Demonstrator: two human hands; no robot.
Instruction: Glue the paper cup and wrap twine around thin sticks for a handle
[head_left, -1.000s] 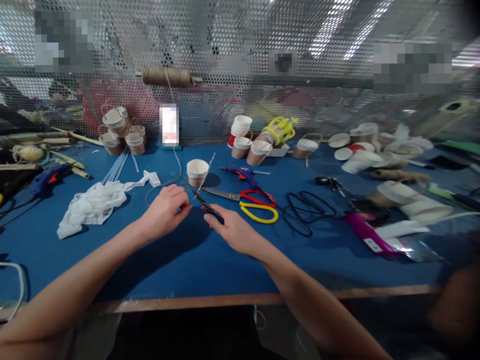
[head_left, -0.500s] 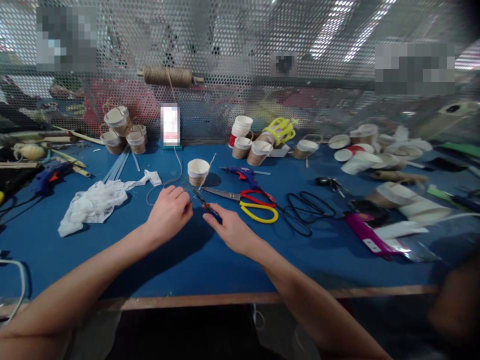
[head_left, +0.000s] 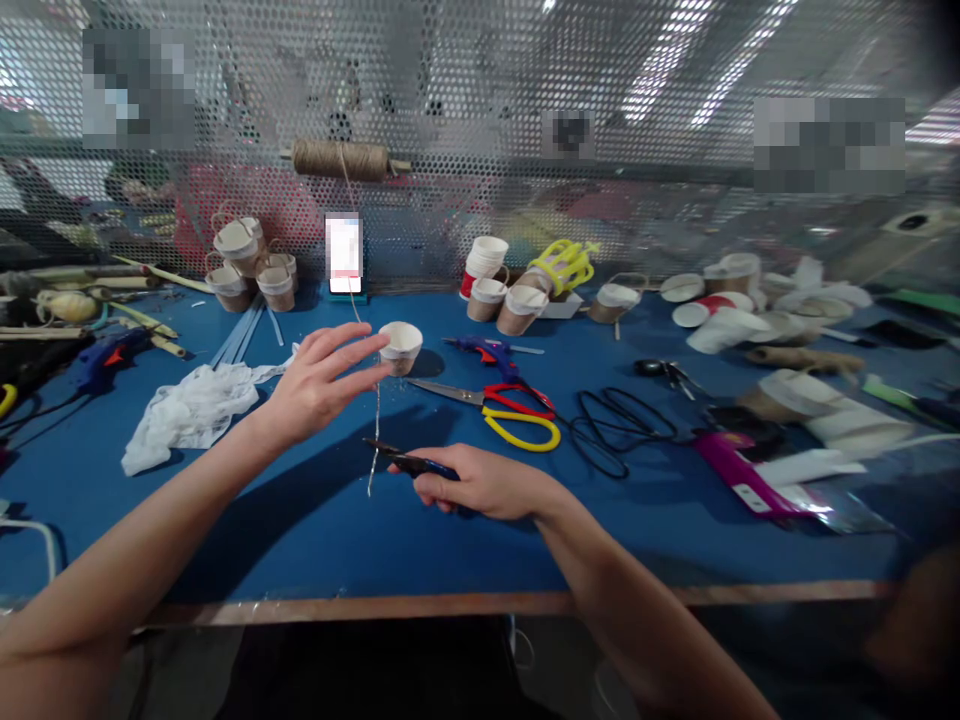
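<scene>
Gripping the pliers, the right hand is curled closed, their nose pointing left and slightly forward. Left of that hand, a wire crosses the nose, long axis roughly crosswise, upper end by the left hand, whose fingers are spread.

- Left forearm: bare, enters near left, angles far and right.
- Left wrist: roughly in line with the forearm.
- Left hand: unfurled, back showing, fingers parted and pointing right; thumb not clearly visible.
- Right forearm: bare, enters near right, angles far and left.
- Right wrist: slightly bent, turning the hand leftward.
- Right hand: digits curled in a grip.
- Hands apart; left lies farther than right.
</scene>
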